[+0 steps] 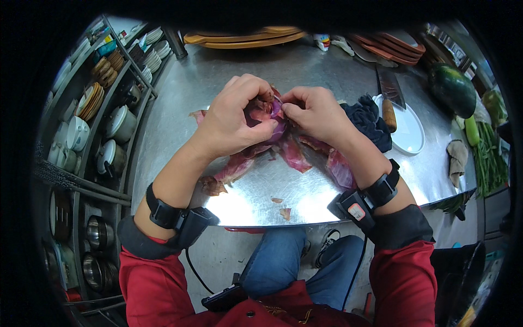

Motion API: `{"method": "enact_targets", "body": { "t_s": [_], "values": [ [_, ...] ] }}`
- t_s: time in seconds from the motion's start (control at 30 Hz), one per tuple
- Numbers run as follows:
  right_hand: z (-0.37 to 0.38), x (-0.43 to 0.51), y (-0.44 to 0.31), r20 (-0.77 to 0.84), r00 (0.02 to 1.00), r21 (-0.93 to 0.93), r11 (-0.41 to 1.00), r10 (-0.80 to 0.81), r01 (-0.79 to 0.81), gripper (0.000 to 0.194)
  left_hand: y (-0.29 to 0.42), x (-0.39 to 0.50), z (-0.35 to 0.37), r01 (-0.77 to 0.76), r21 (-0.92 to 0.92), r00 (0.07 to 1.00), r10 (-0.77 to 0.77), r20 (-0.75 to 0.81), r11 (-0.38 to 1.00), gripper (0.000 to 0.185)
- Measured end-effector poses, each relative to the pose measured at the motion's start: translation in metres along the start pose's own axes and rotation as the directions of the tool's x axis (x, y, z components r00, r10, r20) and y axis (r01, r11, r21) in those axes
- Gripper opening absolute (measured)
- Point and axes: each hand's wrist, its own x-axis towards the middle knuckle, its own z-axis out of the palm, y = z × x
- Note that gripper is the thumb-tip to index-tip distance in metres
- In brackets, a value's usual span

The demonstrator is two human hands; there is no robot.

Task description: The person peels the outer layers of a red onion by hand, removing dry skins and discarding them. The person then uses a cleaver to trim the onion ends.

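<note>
My left hand [235, 114] is closed around the left side of a red onion [278, 133], its thumb across the front. On the onion's right upper side, my right hand [318, 112] pinches a bit of its skin between thumb and fingertips. Both hands cover much of the onion. Purple and brown onion skins [295, 155] lie below and around it on the stainless steel table [261, 186], with small brown flakes near the front edge. A dark crumpled cloth [367, 122] lies just right of my right hand.
On the right, a cleaver [391, 88] with a wooden handle rests on a white oval plate [408, 131]. Beyond are a dark green gourd [451, 90], green vegetables [490, 159] and a beige cloth [457, 161]. Stacked trays [245, 41] line the back; dish shelves [92, 151] stand left.
</note>
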Motion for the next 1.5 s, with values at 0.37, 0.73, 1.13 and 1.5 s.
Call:
{"method": "enact_targets", "body": {
  "t_s": [0.37, 0.73, 1.13, 1.5],
  "values": [
    [-0.005, 0.003, -0.001, -0.022, 0.988, -0.011, 0.988, 0.154, -0.155, 0.014, -0.004, 0.000, 0.000, 0.049, -0.016, 0.999, -0.049, -0.010, 0.999, 0.038],
    [0.004, -0.002, -0.012, 0.185, 0.903, 0.364, 0.827, 0.388, -0.430, 0.026, -0.002, 0.000, 0.000, 0.065, -0.026, 0.998, -0.066, -0.008, 0.998, 0.038],
    [0.000, -0.004, -0.022, 0.399, 0.818, 0.443, 0.694, 0.414, -0.568, 0.041, 0.006, 0.001, 0.004, -0.169, -0.002, 0.985, 0.169, -0.026, 0.986, 0.039],
    [0.003, -0.002, -0.012, 0.439, 0.808, 0.486, 0.653, 0.393, -0.581, 0.039, 0.002, -0.001, 0.003, -0.087, -0.025, 0.996, 0.087, 0.013, 0.996, 0.037]
  ]
}}
